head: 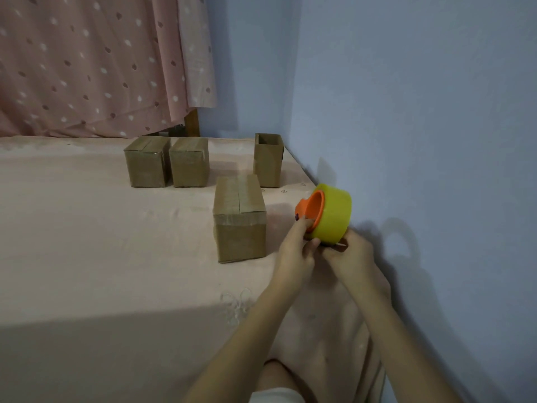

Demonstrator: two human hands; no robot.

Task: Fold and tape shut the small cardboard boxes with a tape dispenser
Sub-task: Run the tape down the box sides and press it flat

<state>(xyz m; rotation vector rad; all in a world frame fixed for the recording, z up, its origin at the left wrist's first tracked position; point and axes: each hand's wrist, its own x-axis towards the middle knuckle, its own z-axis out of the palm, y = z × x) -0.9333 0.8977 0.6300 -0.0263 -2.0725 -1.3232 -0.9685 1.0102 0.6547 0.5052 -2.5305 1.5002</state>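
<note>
A yellow tape roll on an orange dispenser (329,212) is held up near the wall, right of the nearest cardboard box (239,218), whose top flaps are closed and taped. My left hand (296,251) grips the dispenser's orange rim from below. My right hand (350,254) pinches at the roll's lower edge, where the tape end lies. Two closed boxes (146,161) (189,162) stand side by side further back. An open-topped box (268,159) stands upright at the back right.
The boxes sit on a bed with a pink sheet (101,242). A blue wall (421,112) runs along the right edge. A pink dotted curtain (96,62) hangs behind. My knee (276,379) shows at the bottom.
</note>
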